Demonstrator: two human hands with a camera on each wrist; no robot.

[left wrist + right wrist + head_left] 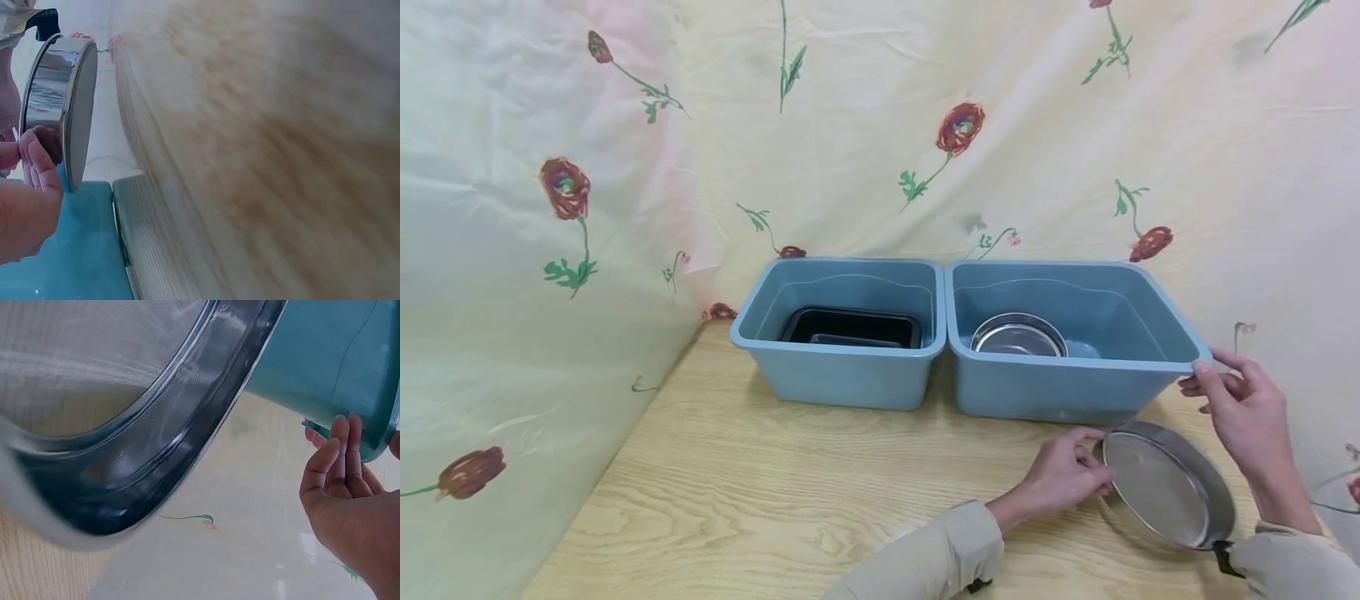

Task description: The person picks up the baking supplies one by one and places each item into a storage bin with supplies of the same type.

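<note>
My left hand [1066,473] pinches the rim of a round metal sieve [1157,487], which is tilted above the wooden table. Its fine mesh [94,356] shows large in the right wrist view, and its shiny side wall [50,87] in the left wrist view. At the right front corner of the right blue bin [1052,387], my right hand [1251,412] grips the rim, thumb on top and fingers beneath. Inside that bin, toward its left end, lies a smaller round metal piece [1018,333], partly hidden by the front wall.
A second blue bin [842,375] stands directly to the left, with black rectangular pans [857,321] in it. Both bins sit at the back of the wooden table [760,492], near a flowered cloth [850,150] hanging behind and along the left side.
</note>
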